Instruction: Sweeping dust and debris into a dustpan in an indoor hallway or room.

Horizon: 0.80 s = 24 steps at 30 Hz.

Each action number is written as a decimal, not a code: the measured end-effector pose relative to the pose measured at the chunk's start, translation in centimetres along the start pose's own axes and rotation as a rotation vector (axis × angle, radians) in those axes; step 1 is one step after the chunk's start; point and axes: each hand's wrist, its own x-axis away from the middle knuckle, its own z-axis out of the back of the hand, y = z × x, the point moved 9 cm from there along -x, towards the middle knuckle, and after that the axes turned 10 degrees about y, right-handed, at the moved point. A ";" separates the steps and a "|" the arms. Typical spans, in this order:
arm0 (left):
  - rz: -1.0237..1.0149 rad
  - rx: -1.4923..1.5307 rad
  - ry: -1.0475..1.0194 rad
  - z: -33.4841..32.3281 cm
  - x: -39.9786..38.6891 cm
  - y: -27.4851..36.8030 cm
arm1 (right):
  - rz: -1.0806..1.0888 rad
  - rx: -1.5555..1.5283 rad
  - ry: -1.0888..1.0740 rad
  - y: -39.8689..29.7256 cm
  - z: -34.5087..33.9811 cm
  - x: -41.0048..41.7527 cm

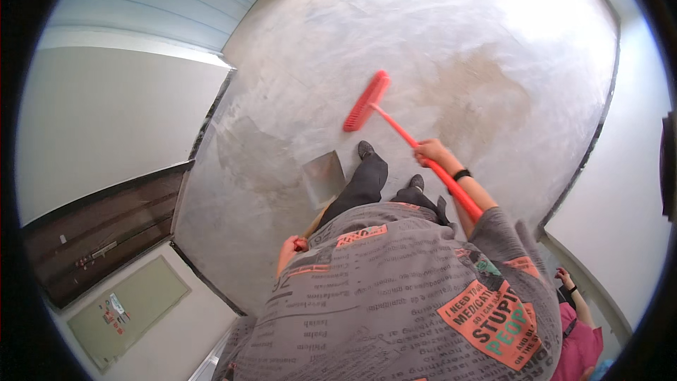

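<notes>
My right hand (pixel 429 151), with a black band at the wrist, grips the red handle of a broom (pixel 366 100). The broom's red head is held out before my feet; whether it touches the floor I cannot tell. Low at my left side, my left hand (pixel 294 245) is closed round the upper part of a yellowish handle. That handle runs down to a metal dustpan (pixel 323 175) beside my left leg. Part of the handle is hidden by my shirt and leg.
Brownish dust (pixel 476 95) lies on the concrete floor at the right, and a darker grey patch (pixel 254 153) is at the left. Walls stand on both sides, with a dark brown door (pixel 106 227) at left. Another person in a pink top (pixel 579 338) is at lower right.
</notes>
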 end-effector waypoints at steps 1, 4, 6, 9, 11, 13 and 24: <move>0.007 -0.001 -0.003 -0.4 -0.4 1.2 | -0.010 0.011 0.042 0.6 2.7 0.1; 0.102 0.143 -0.050 -0.7 -1.7 2.6 | -0.141 -0.176 0.156 1.7 8.3 2.7; 0.157 0.244 -0.094 -1.7 -3.0 3.6 | -0.183 -0.130 0.223 0.5 10.0 4.7; 0.201 0.272 -0.131 -3.0 -5.5 5.9 | -0.181 -0.123 0.226 -2.3 10.2 7.9; 0.114 0.230 -0.169 -4.4 -5.8 7.4 | -0.138 -0.156 0.222 -4.9 9.0 10.4; 0.031 0.176 -0.201 -5.2 -6.1 8.4 | -0.085 -0.213 0.162 -6.6 6.9 11.0; 0.080 0.240 0.000 -7.6 -3.0 14.1 | -0.047 -0.546 -0.090 -16.7 -4.8 -8.9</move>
